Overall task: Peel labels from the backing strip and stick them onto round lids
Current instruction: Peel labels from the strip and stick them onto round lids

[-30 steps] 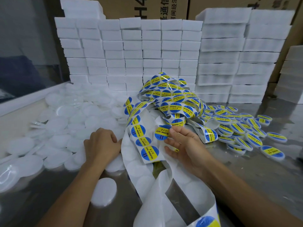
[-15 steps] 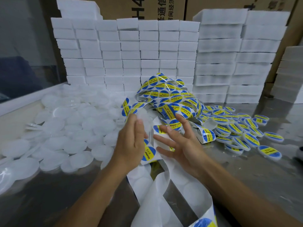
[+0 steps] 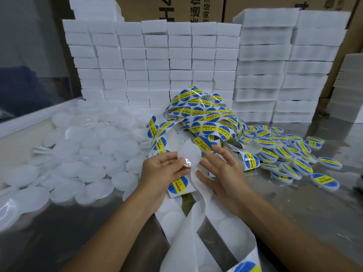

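My left hand (image 3: 165, 173) pinches the lower left edge of a translucent round lid (image 3: 189, 155) and holds it up above the strip. My right hand (image 3: 222, 169) has its fingers spread and fairly straight, with the fingertips at the lid's right edge. A blue and yellow label (image 3: 204, 145) shows just behind the lid by those fingertips; I cannot tell whether it sticks to a finger. The label strip (image 3: 206, 118) lies in a tangled heap behind my hands. Its emptied white backing (image 3: 196, 232) trails toward me.
Several bare translucent lids (image 3: 88, 154) are heaped on the left of the metal table (image 3: 294, 209). Several labelled lids (image 3: 284, 154) lie in a pile on the right. Stacks of white foam blocks (image 3: 157, 65) form a wall at the back, with cardboard boxes (image 3: 176, 8) behind them.
My left hand has picked a lid from the left pile and raised it to the middle. My right hand, which pinched a peeled label, has spread its fingers beside the lid.
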A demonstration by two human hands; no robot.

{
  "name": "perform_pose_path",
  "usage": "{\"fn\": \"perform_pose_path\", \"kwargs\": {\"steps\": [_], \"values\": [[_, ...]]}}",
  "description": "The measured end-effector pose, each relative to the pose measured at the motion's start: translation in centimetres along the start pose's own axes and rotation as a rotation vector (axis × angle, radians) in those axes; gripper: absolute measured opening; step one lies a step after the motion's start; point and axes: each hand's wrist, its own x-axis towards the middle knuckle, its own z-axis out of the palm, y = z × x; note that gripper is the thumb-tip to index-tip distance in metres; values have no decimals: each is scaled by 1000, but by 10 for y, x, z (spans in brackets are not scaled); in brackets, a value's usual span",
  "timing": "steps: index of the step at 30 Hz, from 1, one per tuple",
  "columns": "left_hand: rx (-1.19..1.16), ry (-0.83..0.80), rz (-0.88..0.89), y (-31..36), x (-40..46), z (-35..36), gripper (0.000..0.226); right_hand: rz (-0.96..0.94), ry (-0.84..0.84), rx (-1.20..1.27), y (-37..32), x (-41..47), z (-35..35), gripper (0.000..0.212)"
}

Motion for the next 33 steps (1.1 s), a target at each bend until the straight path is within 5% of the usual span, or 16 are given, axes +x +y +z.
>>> {"fn": "perform_pose_path", "kwargs": {"steps": [4, 8, 12, 19, 33], "values": [[-21, 99, 3, 3, 6, -7, 19, -58, 159, 4, -8, 4, -3, 6], [-25, 97, -4, 2, 7, -9, 19, -43, 77, -24, -12, 3, -2, 7], [-28, 66, -11, 2, 7, -8, 19, -17, -26, -113, -11, -1, 1, 30], [-33, 33, -13, 5, 7, -7, 20, -35, -47, -165, -11, -3, 4, 31], [-21, 1, 12, 5, 5, -7, 23, -75, -48, -236, -10, -7, 6, 7]]}}
